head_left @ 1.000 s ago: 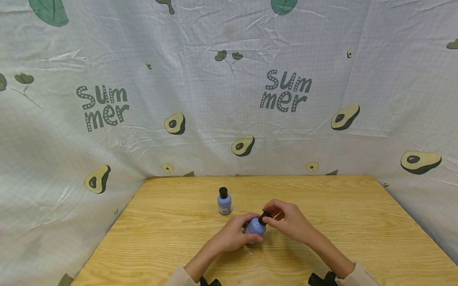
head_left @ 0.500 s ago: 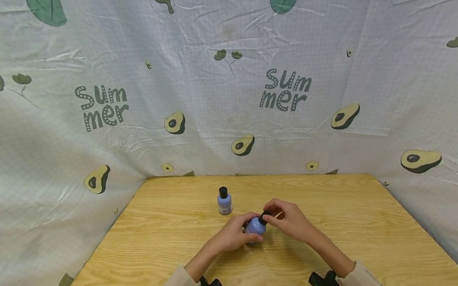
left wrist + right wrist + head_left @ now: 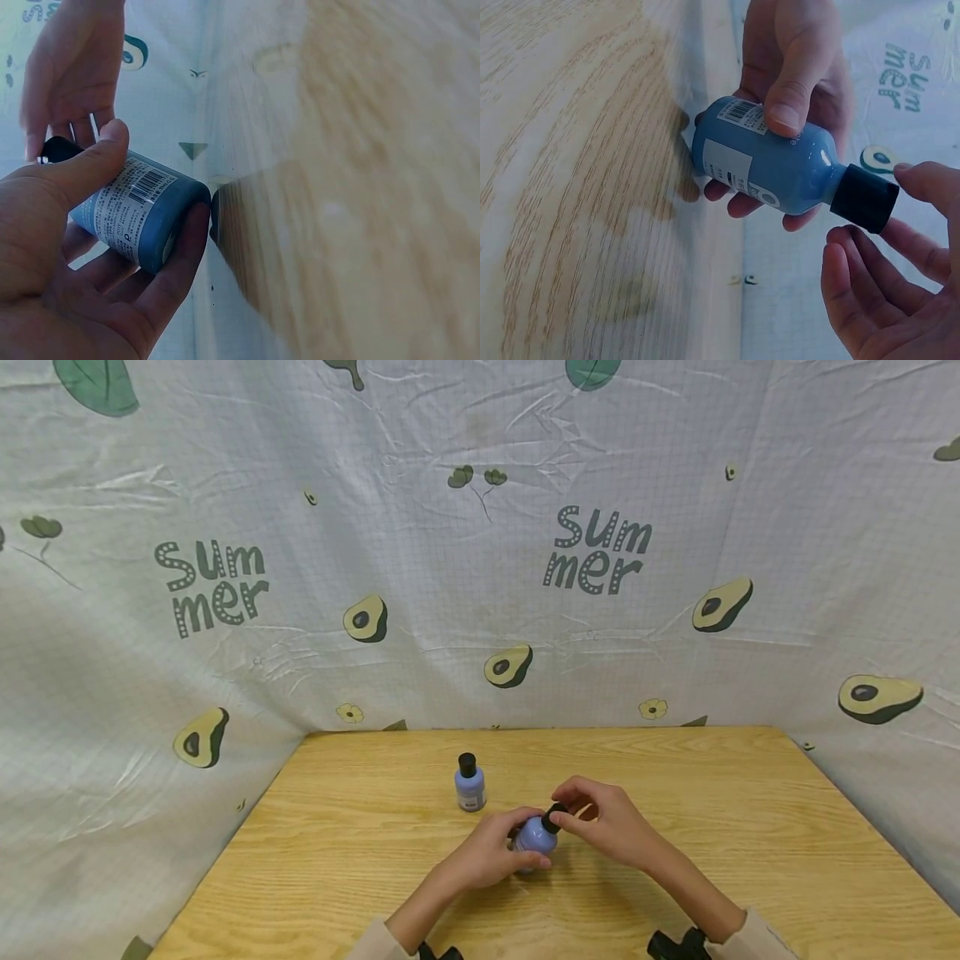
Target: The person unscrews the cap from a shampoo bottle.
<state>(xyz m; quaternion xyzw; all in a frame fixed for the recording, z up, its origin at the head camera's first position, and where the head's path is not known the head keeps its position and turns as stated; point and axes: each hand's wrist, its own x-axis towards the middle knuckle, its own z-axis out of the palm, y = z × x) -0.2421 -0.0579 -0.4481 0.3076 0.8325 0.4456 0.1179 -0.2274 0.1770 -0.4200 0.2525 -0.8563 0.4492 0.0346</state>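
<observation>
A small blue-violet bottle (image 3: 536,837) leans to the right, its black cap (image 3: 553,819) pointing up and right. My left hand (image 3: 486,853) grips the bottle's body, thumb on the near side and fingers round the far side. The right hand (image 3: 611,827) pinches the cap between thumb and fingers. In the right wrist view the cap (image 3: 865,198) sits on the neck, and a white label (image 3: 731,166) shows on the body. The left wrist view shows a barcode label (image 3: 133,206) towards the bottle's base.
Behind the left hand, a second blue-violet bottle (image 3: 470,790) with a black cap stands upright on the wooden table (image 3: 360,852). A pale cloth (image 3: 420,552) printed with avocados and "summer" hangs along the table's back and sides.
Both hands stay in place on the bottle and its cap; the right fingers shift only very slightly. The camera view drifts a little.
</observation>
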